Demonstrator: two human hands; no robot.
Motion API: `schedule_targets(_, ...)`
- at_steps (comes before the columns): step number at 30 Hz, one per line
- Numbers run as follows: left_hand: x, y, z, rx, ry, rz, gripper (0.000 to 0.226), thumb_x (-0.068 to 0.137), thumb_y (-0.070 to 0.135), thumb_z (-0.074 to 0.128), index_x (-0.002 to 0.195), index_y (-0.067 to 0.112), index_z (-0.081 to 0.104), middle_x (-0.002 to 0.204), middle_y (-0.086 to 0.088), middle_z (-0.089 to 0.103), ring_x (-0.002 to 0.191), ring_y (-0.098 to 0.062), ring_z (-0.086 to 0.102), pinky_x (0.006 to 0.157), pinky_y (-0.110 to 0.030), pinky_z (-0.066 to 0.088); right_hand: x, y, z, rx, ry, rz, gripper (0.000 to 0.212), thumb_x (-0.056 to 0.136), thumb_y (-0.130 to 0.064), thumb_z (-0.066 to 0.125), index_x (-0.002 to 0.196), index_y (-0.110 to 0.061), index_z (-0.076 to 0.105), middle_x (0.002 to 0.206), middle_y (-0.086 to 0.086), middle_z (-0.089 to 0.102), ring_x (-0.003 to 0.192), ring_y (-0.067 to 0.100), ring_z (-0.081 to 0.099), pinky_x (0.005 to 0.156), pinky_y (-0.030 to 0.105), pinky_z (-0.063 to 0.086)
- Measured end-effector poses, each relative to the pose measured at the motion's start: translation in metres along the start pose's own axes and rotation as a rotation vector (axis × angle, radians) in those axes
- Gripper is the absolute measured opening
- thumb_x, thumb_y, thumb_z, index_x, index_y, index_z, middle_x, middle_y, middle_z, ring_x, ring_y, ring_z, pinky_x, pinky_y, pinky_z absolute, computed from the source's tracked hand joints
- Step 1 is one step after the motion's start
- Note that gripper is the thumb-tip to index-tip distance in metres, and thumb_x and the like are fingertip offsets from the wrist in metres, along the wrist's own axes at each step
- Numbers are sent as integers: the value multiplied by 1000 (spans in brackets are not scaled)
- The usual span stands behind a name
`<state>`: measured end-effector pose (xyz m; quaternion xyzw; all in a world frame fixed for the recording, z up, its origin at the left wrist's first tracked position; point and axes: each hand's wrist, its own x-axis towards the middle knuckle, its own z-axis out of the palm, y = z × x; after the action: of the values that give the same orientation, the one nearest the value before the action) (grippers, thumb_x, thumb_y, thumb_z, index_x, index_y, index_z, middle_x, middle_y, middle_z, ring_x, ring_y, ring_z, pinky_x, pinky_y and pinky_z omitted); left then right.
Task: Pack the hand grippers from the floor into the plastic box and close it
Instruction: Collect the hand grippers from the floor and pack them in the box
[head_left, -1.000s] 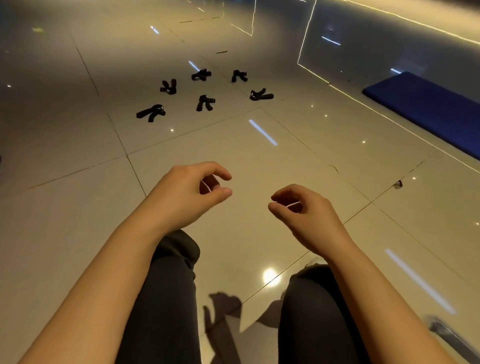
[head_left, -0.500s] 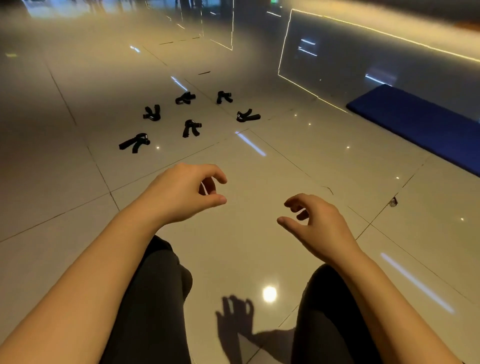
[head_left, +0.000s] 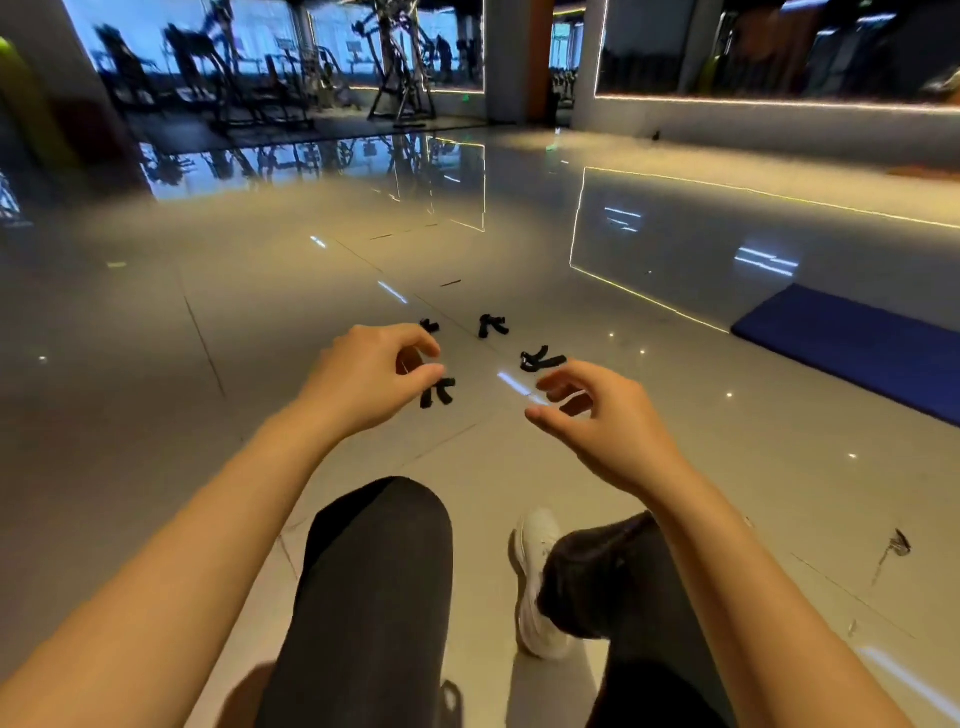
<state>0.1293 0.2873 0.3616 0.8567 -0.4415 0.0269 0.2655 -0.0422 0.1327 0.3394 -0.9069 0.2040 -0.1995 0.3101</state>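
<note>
- Head view: left hand (head_left: 371, 379) and right hand (head_left: 597, 421) are raised apart over the floor (head_left: 260, 312), fingers loosely curled, holding nothing.
- Four black grippers lie on the floor beyond the hands: one (head_left: 438, 392) just past the left thumb, one (head_left: 430, 326) half hidden behind the left fingers, one (head_left: 492, 325) farther off between the hands, one (head_left: 541, 359) just beyond the right fingertips.
- Any grippers behind the left hand cannot be seen.
- Blue mat (head_left: 857, 343), far right of the right hand, is cut off by the edge.

no readable text, labels or numbers; distant gym background perhaps too blurred.
</note>
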Motion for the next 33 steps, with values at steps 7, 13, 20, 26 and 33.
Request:
schedule_targets(7,85,-114,52,72,-248,-89,24,89,40,58,109,28,63,93,9,62,82,-4,56,66,-19,42,139,23,74,-285,-252,-114,34,87,-41,61,116,-25,57,115,-6,58,96,8,53,78,23,45)
schedule_targets(13,137,-239,67,251,-440,-220,34,91,40,56,121,25,58,106,4,62,86,-7,55,60,-16,36,231,56,145,-467,-505,-166,37,89,-40,59,121,-23,53,122,-2,53,104,14,54,84,28,48)
schedule_targets(20,181,-320,89,584,-632,-299,40,92,50,48,128,33,49,98,9,55,84,-11,50,62,-26,37,296,87,189,-707,-762,-136,49,89,-42,57,133,-24,43,130,-1,47,111,19,51,87,28,46)
schedule_targets(26,228,-367,111,567,-706,-296,46,92,50,47,134,30,44,119,4,57,97,-15,54,65,-27,37,349,105,245,-757,-959,-29,57,90,-38,58,140,-23,36,136,1,43,118,22,48,96,34,46)
schedule_targets(33,264,-446,157,471,-613,-251,62,86,53,54,140,31,32,122,2,50,107,-17,49,82,-32,46,440,154,298,-801,-940,50,60,92,-45,52,143,-24,30,139,2,41,122,22,46,96,33,44)
